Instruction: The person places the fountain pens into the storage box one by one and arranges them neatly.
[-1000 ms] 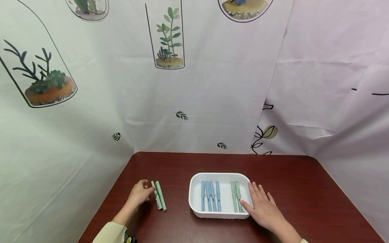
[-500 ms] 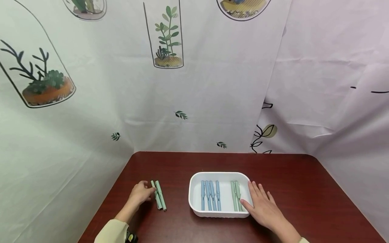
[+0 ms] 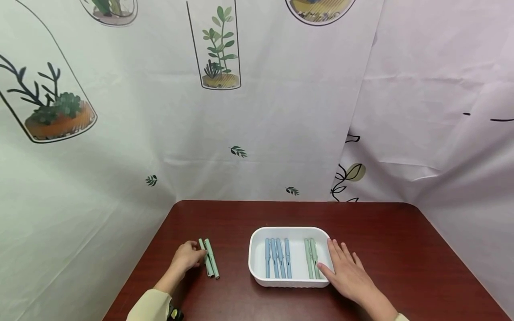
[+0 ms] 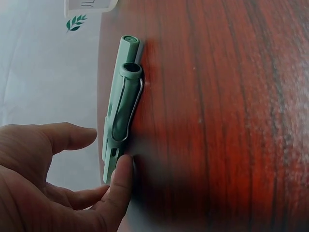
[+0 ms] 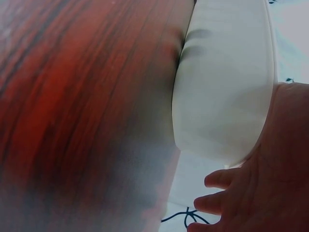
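Two green pens lie side by side on the table at the left, the nearer one [image 3: 208, 266] beside my left hand [image 3: 188, 257]. In the left wrist view, fingertips touch the lower end of the clipped pen [image 4: 126, 104], while the thumb [image 4: 75, 137] stands apart from it. My right hand [image 3: 347, 274] rests with spread, straight fingers on the right rim of a white tray [image 3: 291, 283]. Inside the tray several blue pens [image 3: 267, 258] stand in a row at the left, and green pens [image 3: 308, 258] lie at the right, partly overlapped by the right thumb.
The dark red wooden table [image 3: 237, 218] carries the tray near its middle. Behind and beside it hangs a pale curtain [image 3: 281, 125] printed with plants. A dark watch [image 3: 175, 313] shows at the left sleeve.
My left fingers have lowered slightly beside the loose green pens. The right hand, the tray and the pens stay in place; the head view has shifted a little.
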